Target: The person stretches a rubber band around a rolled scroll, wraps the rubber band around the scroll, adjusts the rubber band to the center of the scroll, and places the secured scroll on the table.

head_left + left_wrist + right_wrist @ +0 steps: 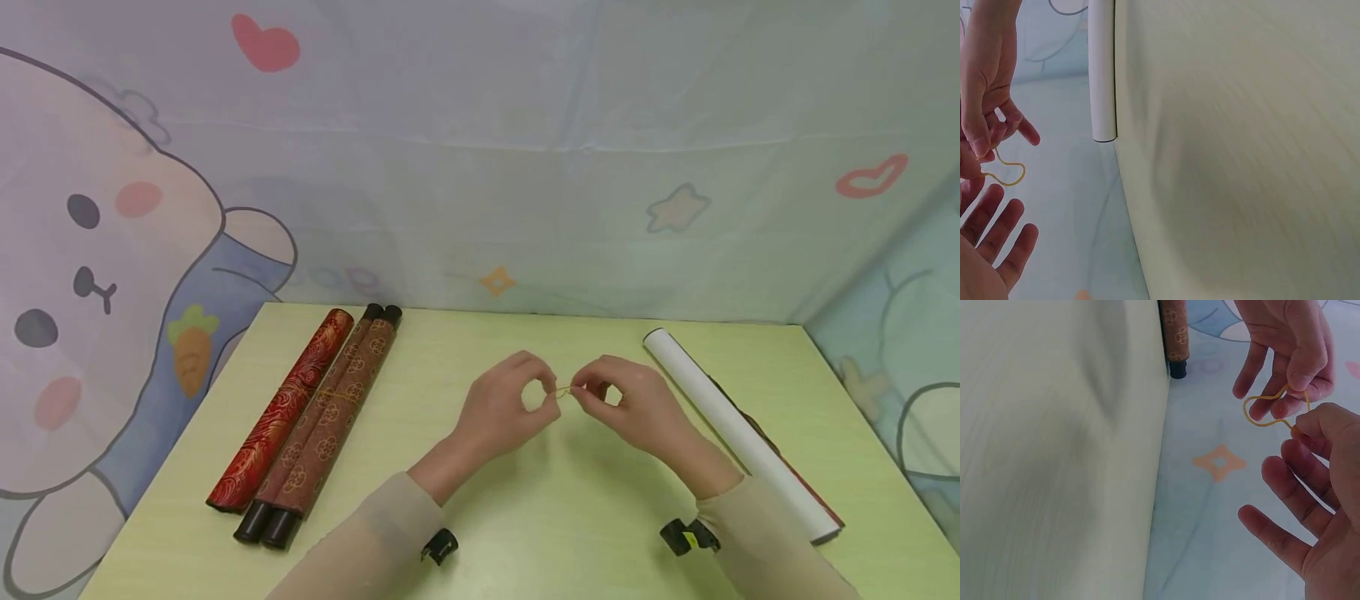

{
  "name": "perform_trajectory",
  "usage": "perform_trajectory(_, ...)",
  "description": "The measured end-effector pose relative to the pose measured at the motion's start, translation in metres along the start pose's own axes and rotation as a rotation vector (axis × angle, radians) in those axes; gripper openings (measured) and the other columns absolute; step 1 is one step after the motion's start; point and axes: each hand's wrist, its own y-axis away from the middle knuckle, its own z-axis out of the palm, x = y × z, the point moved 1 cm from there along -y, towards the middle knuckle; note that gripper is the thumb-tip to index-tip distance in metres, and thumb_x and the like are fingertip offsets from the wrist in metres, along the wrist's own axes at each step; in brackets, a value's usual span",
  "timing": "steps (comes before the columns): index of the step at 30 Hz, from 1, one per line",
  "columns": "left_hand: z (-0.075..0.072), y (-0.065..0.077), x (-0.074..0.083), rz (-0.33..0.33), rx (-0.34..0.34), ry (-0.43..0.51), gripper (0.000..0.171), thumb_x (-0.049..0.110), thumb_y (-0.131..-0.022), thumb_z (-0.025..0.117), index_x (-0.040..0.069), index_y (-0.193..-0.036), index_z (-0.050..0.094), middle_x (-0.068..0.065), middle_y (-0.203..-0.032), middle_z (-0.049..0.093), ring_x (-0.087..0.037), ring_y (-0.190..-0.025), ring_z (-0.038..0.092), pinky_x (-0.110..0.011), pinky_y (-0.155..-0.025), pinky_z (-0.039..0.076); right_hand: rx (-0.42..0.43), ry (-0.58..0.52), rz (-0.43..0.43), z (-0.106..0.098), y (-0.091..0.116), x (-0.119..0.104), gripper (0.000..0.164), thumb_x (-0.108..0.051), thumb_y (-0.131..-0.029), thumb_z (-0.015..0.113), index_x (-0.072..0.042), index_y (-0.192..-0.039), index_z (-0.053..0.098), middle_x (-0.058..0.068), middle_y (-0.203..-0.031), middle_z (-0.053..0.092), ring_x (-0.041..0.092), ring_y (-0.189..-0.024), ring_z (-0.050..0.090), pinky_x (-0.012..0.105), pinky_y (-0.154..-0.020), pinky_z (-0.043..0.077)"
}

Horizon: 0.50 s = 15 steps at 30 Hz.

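Between thumb and forefinger, my left hand (501, 407) pinches one side of a thin yellow rubber band (1245, 409). The opposite side is pinched the same way by my right hand (639, 408). Both hands are held over the middle of the table, fingertips close together. Part of the band sags in a small loose loop, seen in both wrist views. In the right wrist view the other fingers of the right hand spread apart from the band.
Two brown patterned scrolls (324, 442) with black ends lie at the left, a yellow band around them. Beside them is a red and gold scroll (283, 412). A white roll (738, 433) with a red edge lies at the right of the pale table (555, 533). A printed cloth (465, 167) hangs behind.
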Motion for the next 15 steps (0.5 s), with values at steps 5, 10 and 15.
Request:
perform_trajectory(5, -0.0038, 0.0000, -0.0041, -0.097, -0.047, 0.128, 0.011, 0.006, -0.087, 0.071, 0.016, -0.092, 0.069, 0.004, -0.099, 0.070, -0.013, -0.096, 0.067, -0.032, -0.086, 0.059, 0.004, 0.064, -0.022, 0.0036, 0.0006, 0.0000, 0.019, 0.001, -0.088, 0.081, -0.017, -0.095, 0.075, -0.014, -0.080, 0.063, 0.001, -0.069, 0.056, 0.025, -0.060, 0.049)
perform_trajectory(10, -0.0063, 0.0005, -0.0081, -0.152, -0.064, 0.333, 0.010, 0.001, -0.089, 0.067, 0.011, -0.092, 0.069, -0.001, -0.095, 0.070, -0.023, -0.097, 0.068, -0.045, -0.095, 0.061, 0.003, 0.089, -0.021, 0.0074, 0.0016, 0.0010, 0.018, 0.000, -0.088, 0.080, -0.016, -0.095, 0.075, -0.014, -0.077, 0.061, 0.002, -0.067, 0.054, 0.024, -0.058, 0.047)
perform_trajectory(15, -0.0088, 0.0010, -0.0093, -0.206, -0.083, 0.493, 0.008, 0.001, -0.092, 0.066, 0.008, -0.092, 0.069, -0.003, -0.093, 0.069, -0.019, -0.094, 0.068, -0.042, -0.096, 0.060, 0.000, 0.099, -0.017, 0.0106, 0.0024, 0.0028, 0.019, 0.000, -0.088, 0.079, -0.017, -0.095, 0.074, -0.014, -0.077, 0.060, 0.003, -0.067, 0.054, 0.024, -0.058, 0.047)
